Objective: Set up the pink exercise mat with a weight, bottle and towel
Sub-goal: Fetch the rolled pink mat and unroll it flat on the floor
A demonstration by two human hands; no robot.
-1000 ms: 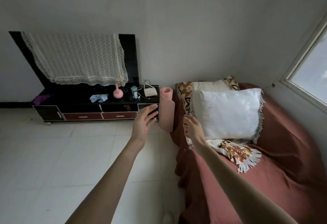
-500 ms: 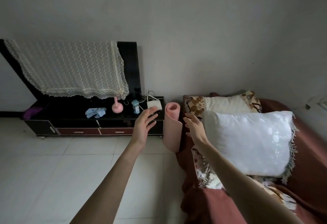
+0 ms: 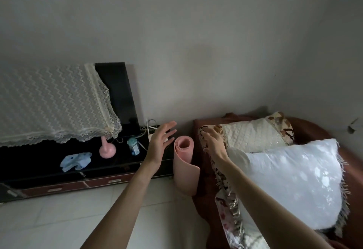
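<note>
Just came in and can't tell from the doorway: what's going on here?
A person is reaching with both open hands toward a rolled pink mat standing upright between the dark TV cabinet and the bed. The left hand and right hand flank the roll's top, neither touching it yet. On the cabinet sit a pink weight, a small bottle and a light blue towel, all untouched. The mat is not yet unrolled.
</note>
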